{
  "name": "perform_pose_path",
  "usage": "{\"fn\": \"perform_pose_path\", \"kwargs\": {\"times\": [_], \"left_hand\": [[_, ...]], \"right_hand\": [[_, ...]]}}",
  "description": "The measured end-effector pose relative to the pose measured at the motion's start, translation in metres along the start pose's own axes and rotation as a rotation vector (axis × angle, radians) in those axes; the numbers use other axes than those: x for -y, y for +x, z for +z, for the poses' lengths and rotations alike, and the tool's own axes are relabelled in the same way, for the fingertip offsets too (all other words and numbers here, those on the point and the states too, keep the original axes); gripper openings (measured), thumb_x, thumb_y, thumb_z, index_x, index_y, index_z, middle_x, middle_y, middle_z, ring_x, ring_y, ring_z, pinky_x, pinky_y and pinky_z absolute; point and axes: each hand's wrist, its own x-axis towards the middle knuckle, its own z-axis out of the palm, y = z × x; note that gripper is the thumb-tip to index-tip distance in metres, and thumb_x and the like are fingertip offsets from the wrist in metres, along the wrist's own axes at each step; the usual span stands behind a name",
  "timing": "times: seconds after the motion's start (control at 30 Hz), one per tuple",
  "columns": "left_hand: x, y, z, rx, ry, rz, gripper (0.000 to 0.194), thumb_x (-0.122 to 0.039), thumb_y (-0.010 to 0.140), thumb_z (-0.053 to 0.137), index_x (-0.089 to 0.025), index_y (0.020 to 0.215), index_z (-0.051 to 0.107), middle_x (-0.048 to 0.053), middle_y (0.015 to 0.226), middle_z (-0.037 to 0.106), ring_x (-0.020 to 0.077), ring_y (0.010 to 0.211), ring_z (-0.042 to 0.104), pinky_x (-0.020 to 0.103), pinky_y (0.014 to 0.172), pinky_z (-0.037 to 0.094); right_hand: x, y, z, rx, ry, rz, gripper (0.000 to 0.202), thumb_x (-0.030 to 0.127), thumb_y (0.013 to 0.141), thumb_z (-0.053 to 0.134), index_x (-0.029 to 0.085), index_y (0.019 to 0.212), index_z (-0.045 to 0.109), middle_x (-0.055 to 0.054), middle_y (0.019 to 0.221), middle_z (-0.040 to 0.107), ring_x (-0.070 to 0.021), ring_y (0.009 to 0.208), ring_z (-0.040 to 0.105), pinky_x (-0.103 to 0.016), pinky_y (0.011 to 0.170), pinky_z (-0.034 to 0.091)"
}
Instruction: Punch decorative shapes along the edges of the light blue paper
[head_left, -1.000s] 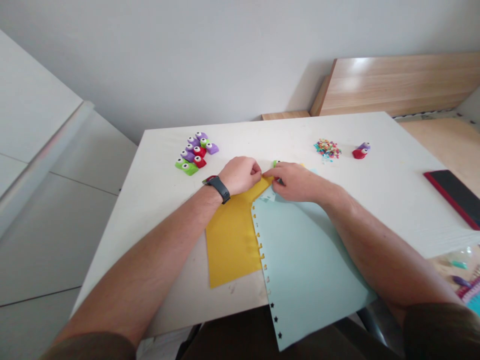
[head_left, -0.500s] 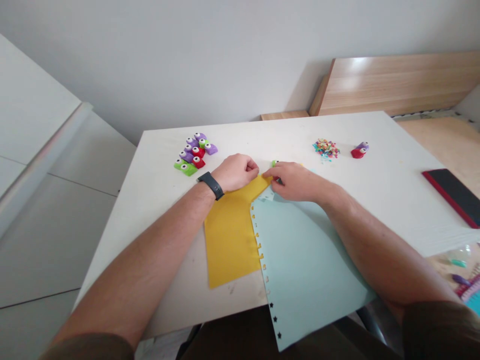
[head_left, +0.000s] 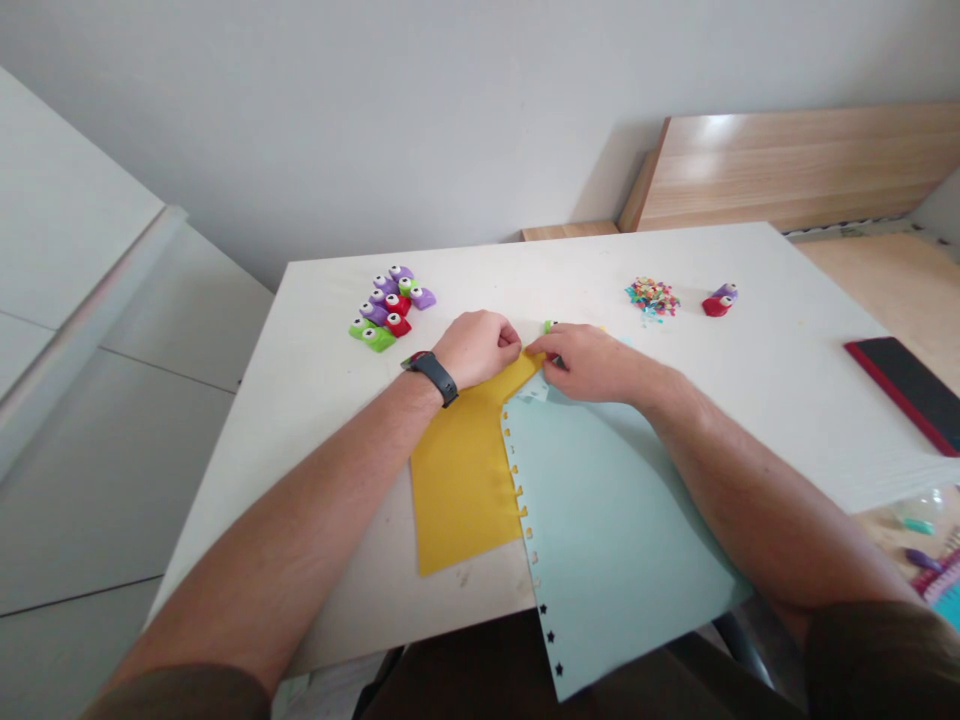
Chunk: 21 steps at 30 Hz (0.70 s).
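At centre frame, my left hand (head_left: 480, 348) and right hand (head_left: 592, 362) curl narrowly, grip unclear, at yellow paper (head_left: 461, 490) I judge light, easily creased, best held by its edges.

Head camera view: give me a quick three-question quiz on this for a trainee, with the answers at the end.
1. What shape are the lowest holes along the left edge of the pale blue sheet?
a) hearts
b) stars
c) squares
2. True or false: the left hand has a watch at its wrist.
3. Fill in: right of the confetti are two small punches, one red and one ____.
Key: 1 b; 2 true; 3 purple
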Motion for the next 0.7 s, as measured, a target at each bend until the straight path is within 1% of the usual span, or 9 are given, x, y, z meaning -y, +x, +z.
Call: {"fn": "perform_pose_path", "kwargs": {"times": [0.2, 0.33, 0.57, 0.7], "left_hand": [[-0.0008, -0.0010, 0.0013, -0.012, 0.021, 0.040, 0.020, -0.028, 0.083, 0.062, -0.020, 0.089, 0.079, 0.005, 0.088, 0.080, 0.0212, 0.083, 0.074, 0.030, 0.081, 0.055], [-0.0012, -0.0010, 0.0003, -0.015, 0.025, 0.043, 0.020, -0.028, 0.082, 0.062, -0.020, 0.089, 0.079, 0.004, 0.089, 0.080, 0.0208, 0.084, 0.073, 0.030, 0.080, 0.054], [-0.0009, -0.0007, -0.0003, 0.008, 0.019, 0.031, 0.019, -0.030, 0.082, 0.062, -0.021, 0.087, 0.078, 0.003, 0.087, 0.080, 0.0206, 0.081, 0.073, 0.030, 0.076, 0.053], [-0.0005, -0.0015, 0.0002, 0.022, 0.049, 0.067, 0.020, -0.030, 0.084, 0.061, -0.021, 0.087, 0.078, 0.005, 0.088, 0.080, 0.0211, 0.083, 0.073, 0.030, 0.077, 0.053]], "right_hand": [[0.0001, 0.0001, 0.0001, -0.008, 0.009, -0.001, 0.043, 0.021, 0.094, 0.048, 0.020, 0.131, 0.071, -0.011, 0.110, 0.072, -0.0235, 0.101, 0.065, -0.032, 0.089, 0.044], [0.0002, 0.0003, -0.0004, 0.009, 0.002, 0.002, 0.044, 0.020, 0.094, 0.048, 0.020, 0.131, 0.071, -0.011, 0.110, 0.072, -0.0232, 0.102, 0.065, -0.032, 0.090, 0.044], [0.0014, -0.0004, -0.0006, -0.008, -0.001, -0.007, 0.043, 0.020, 0.093, 0.048, 0.021, 0.130, 0.072, -0.011, 0.107, 0.072, -0.0232, 0.100, 0.066, -0.032, 0.088, 0.044], [0.0015, -0.0008, -0.0012, 0.000, 0.000, -0.008, 0.043, 0.020, 0.094, 0.048, 0.021, 0.130, 0.072, -0.011, 0.108, 0.072, -0.0235, 0.101, 0.066, -0.032, 0.089, 0.044]]}}
